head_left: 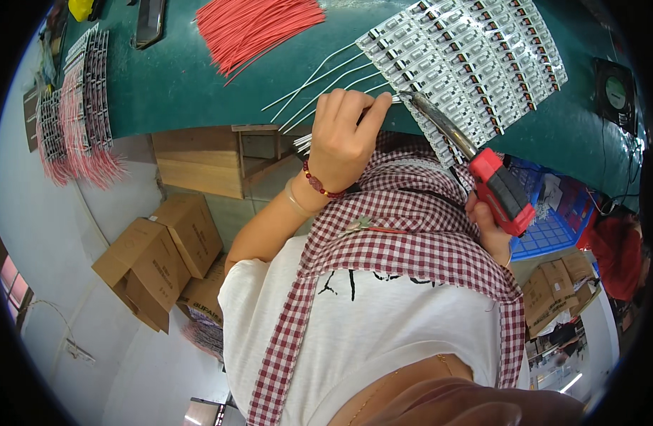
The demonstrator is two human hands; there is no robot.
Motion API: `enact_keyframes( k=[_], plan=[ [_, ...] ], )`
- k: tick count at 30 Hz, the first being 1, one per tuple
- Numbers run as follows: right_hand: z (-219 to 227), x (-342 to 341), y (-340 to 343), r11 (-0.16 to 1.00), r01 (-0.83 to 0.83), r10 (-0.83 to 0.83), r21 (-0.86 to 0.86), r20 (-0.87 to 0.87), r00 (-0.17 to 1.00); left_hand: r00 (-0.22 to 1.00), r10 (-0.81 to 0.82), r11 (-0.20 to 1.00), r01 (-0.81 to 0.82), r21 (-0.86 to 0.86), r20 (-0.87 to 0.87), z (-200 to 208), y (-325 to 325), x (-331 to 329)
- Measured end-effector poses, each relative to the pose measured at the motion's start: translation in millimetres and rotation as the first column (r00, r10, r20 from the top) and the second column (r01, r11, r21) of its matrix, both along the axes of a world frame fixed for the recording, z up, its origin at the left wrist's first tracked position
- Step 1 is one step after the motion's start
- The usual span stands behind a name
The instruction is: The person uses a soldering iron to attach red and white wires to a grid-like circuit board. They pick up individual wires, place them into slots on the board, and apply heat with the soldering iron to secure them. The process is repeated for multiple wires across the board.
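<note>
Right hand grips a red-black soldering iron at right; left hand, upper centre, pinches white wire near circuit boards.

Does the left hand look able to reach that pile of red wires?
Probably yes: the red wires lie ahead of the left hand, with only green tabletop and some white wires between.
</note>
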State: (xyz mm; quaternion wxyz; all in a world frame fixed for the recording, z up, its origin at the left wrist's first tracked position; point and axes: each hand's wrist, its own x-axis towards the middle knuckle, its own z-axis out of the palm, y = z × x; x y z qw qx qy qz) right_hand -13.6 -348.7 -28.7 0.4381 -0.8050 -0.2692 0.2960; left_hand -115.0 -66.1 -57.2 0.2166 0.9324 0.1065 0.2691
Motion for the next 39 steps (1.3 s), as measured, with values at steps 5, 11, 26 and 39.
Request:
enact_keyframes(
  k=[5, 11, 26, 39],
  plan=[
    [-2, -1, 0, 1.0, 0.006, -0.007, 0.005, 0.06, 0.998, 1.0, 0.003, 1.0, -0.003, 0.007, 0.0, 1, -1, 1],
    [-1, -2, 2, 1.0, 0.014, -0.016, 0.026, 0.066, 0.998, 1.0, 0.014, 1.0, -0.014, 0.001, 0.005, -1, 0, 0],
    [2, -6, -1, 0.995, 0.077, -0.079, 0.056, 0.037, 0.996, 1.0, 0.022, 1.0, -0.022, -0.004, 0.016, -1, -1, 2],
    [-1, -8, -18, 0.996, 0.082, -0.074, 0.022, -0.246, 0.966, 1.0, 0.007, 0.999, -0.006, -0.044, 0.018, 4, -11, 1]
  ],
)
